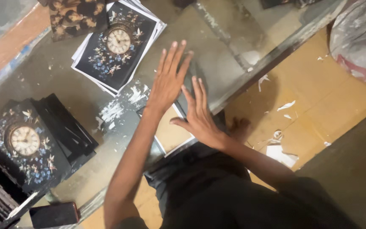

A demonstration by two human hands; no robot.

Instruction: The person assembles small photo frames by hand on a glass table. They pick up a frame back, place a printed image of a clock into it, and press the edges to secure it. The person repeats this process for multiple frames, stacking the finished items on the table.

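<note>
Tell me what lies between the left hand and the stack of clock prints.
Head view: only bare glass tabletop lies between the left hand and the stack of clock prints.

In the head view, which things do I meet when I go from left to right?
Black clock panel → stack of clock prints → left hand → right hand → torn paper scraps → plastic bag.

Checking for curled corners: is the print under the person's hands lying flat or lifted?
Flat, as far as visible. Both the left hand and right hand press open-palmed on the print, which lies against the table; its far part is hidden.
</note>
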